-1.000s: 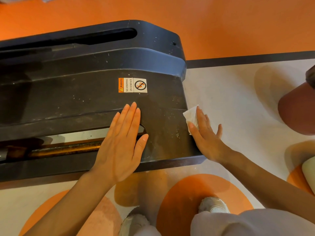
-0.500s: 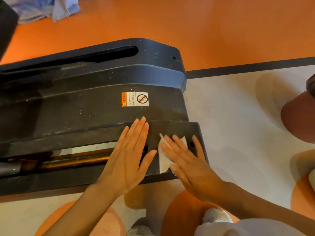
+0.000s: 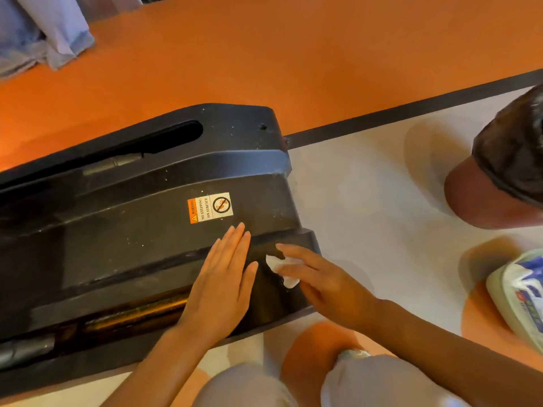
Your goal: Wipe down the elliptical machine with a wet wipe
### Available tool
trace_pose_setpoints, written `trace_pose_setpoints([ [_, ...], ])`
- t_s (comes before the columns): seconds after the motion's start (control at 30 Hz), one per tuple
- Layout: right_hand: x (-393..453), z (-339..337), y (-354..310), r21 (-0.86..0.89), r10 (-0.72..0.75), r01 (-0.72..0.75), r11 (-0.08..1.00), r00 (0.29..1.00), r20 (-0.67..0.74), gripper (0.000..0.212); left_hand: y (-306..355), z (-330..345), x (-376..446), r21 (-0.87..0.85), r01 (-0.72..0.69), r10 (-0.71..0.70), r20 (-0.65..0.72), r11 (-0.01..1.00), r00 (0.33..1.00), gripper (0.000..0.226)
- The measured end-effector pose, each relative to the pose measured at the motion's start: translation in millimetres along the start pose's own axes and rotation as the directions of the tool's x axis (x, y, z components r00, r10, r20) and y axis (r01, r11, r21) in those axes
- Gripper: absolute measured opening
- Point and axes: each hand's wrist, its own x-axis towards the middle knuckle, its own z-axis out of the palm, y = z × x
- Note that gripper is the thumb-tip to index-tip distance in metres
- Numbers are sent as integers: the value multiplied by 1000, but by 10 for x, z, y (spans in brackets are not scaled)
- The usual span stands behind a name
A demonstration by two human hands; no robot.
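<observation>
On the floor: elliptical machine, a black plastic base shroud, low against the orange and pale flooring.
Sticker: warning sticker on the sloped top, an orange strip reading "WARNING", then "NO STEPPING ON SURFACE" beside a crossed-out circle; its text runs sideways from this view.
Long axis: runs from the lower left to a blunt end at upper right, with long slots along it.
Left hand: flat on the shroud, fingers straight and together, pointing toward the sticker.
Right hand: fingers extended, pressing the wet wipe against the shroud's near right corner.
Wipe: white, crumpled, just beside the left thumb.
</observation>
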Motion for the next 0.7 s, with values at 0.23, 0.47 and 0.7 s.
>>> trace_pose_setpoints([
  [0.23, 158, -608, -443, 21, 211, -210, 978, 976, -58, 39, 491, -381, 120, 181, -205, 199, 50, 962, 979, 57],
  [0.47, 181, -1215, -1089, 18, 455, -457, 890, 889, 49, 45, 970, -899, 46, 120, -273, 261, 104, 955, 960, 59],
  [0.7, 95, -1693, -1603, 51, 570, -571, 819, 821, 45, 33, 1463, -1445, -38, 87, -329, 332, -30, 940, 943, 39],
])
